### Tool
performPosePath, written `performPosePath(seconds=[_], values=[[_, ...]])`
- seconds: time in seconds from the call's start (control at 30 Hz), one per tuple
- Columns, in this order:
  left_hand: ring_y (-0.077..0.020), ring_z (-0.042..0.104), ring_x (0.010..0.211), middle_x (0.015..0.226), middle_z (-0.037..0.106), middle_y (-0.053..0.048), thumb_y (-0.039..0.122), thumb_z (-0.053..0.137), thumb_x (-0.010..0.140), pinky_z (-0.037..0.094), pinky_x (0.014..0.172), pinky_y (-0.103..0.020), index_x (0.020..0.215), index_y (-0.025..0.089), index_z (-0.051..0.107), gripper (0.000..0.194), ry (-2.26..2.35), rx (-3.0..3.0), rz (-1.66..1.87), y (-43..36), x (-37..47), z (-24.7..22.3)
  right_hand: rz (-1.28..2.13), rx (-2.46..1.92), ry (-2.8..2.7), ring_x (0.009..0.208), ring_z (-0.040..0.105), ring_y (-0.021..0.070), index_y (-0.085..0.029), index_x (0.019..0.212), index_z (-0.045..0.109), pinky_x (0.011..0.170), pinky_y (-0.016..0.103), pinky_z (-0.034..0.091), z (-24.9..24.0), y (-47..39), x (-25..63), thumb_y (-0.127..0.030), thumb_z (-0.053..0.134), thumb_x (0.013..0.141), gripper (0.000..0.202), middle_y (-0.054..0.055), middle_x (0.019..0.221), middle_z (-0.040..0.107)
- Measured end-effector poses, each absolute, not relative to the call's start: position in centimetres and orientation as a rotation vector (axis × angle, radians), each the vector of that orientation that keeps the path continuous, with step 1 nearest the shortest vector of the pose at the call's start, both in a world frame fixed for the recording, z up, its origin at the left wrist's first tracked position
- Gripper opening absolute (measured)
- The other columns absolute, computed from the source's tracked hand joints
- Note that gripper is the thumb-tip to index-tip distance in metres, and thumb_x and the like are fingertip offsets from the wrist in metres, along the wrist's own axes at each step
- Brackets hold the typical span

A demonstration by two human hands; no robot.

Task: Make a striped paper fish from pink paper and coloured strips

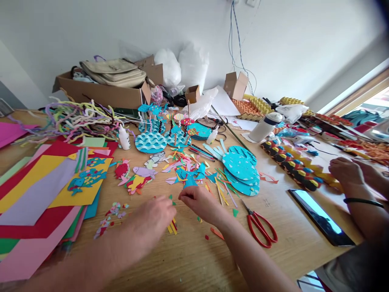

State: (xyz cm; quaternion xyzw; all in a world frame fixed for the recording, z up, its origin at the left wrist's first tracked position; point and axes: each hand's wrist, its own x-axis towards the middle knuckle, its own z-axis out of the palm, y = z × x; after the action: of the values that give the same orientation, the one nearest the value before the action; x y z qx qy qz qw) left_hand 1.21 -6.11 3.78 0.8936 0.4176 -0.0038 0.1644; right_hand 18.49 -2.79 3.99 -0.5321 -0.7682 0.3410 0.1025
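Observation:
My left hand (156, 221) is slightly blurred, its fingers curled down over the table beside a few yellow and red paper strips (172, 227). Close to its right, my right hand (202, 202) has its fingers pressed together in a pinch. What either hand holds, if anything, is hidden. Just beyond the right fingers lies a blue paper piece (190, 179), among a heap of coloured paper scraps (182, 164). Scissors with red handles (261, 229) lie to the right. Left of the scraps are paper fish cutouts (141, 178) and small paper bits (114, 213).
Coloured paper sheets (45, 194) cover the left side. Blue paper discs (241, 166), glue bottles (124, 137), wavy blue models (151, 142) and pipe cleaners (82, 117) stand or lie farther back. At right are a dark tablet (320, 217) and another person's hand (346, 172).

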Motion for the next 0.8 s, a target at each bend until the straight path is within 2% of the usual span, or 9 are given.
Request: performPosePath(seconds=[0.13,0.27,0.5,0.67,0.8], values=[[-0.0179,0.054,0.108,0.113,0.061,-0.006,-0.007,0.032,0.074,0.043,0.091,-0.03,0.103,0.018,0.059,0.046,1.325,2.634,0.023,-9.7,2.7,0.3,1.01,-1.531,-2.387,0.063,0.056,0.0106,-0.016,0.078,0.07,0.055,0.018,0.037,3.7,-1.9,17.5,-0.013,0.049,0.076,0.022,0.001,0.072,0.067],[-0.0203,0.048,0.116,0.127,0.053,-0.007,-0.005,0.038,0.075,0.043,0.095,-0.034,0.115,0.017,0.053,0.048,1.459,2.701,0.119,-10.9,2.9,-2.9,0.995,-1.523,-2.461,0.062,0.055,0.0103,-0.017,0.075,0.07,0.052,0.018,0.034,3.1,-1.6,16.7,-0.015,0.05,0.075,0.02,0.001,0.071,0.066],[-0.0229,0.048,0.116,0.128,0.052,-0.007,0.001,0.044,0.079,0.044,0.094,-0.04,0.121,0.02,0.05,0.047,1.467,2.708,0.125,-11.5,2.4,-3.9,0.958,-1.556,-2.55,0.062,0.055,0.0095,-0.018,0.074,0.07,0.049,0.017,0.03,3.3,-1.6,15.8,-0.015,0.05,0.074,0.02,0.0,0.071,0.067],[-0.0208,0.051,0.113,0.124,0.056,-0.008,-0.001,0.035,0.08,0.046,0.091,-0.037,0.121,0.018,0.05,0.047,1.389,2.782,0.092,-11.7,1.9,-3.1,0.93,-1.563,-2.645,0.063,0.055,0.0104,-0.018,0.075,0.071,0.049,0.018,0.031,2.8,-1.3,15.0,-0.014,0.05,0.073,0.021,0.001,0.07,0.067],[-0.0196,0.053,0.111,0.123,0.057,-0.006,-0.002,0.035,0.078,0.046,0.09,-0.033,0.12,0.017,0.052,0.048,1.403,2.853,0.029,-11.7,1.8,-2.9,0.889,-1.582,-2.721,0.064,0.056,0.0125,-0.018,0.077,0.072,0.049,0.02,0.031,2.9,-0.5,14.3,-0.019,0.053,0.073,0.019,0.003,0.072,0.068]])
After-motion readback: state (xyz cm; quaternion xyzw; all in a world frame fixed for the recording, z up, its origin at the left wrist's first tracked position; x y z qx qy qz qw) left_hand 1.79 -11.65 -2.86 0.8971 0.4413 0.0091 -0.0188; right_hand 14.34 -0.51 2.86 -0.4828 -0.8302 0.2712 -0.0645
